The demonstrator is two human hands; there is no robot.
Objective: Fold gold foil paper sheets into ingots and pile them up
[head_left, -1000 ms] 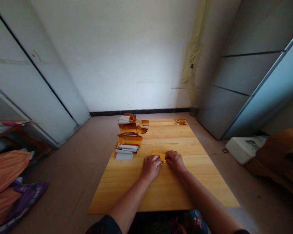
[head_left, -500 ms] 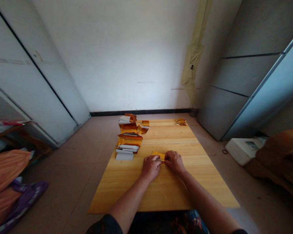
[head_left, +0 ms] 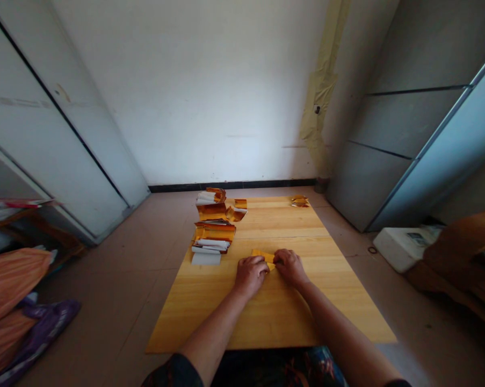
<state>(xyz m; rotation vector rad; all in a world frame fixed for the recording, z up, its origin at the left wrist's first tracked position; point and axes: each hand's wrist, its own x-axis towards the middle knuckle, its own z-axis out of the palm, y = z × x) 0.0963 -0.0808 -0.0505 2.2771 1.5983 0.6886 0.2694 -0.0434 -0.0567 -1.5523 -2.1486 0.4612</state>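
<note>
A small piece of golden paper (head_left: 262,253) lies on the wooden table (head_left: 278,317), partly covered by both hands. My left hand (head_left: 251,273) is closed on its left and near side, fingers bent over the sheet. My right hand (head_left: 290,266) pinches its right edge between thumb and fingers. A folded part of the paper shows between the fingertips. Left of my hands lie stacks of gold foil paper (head_left: 215,232) with white backs, some curled. At the far right corner of the table sit a few folded gold pieces (head_left: 299,201).
Beyond the table stands a white wall (head_left: 226,97) with a dark skirting. A grey refrigerator (head_left: 371,156) is at the right, with a white box (head_left: 399,250) on the floor near it. Orange and purple bags (head_left: 44,328) lie at the left.
My right fingertips have drawn slightly apart from my left ones, and more of the golden paper shows between them. The stacks have not moved.
</note>
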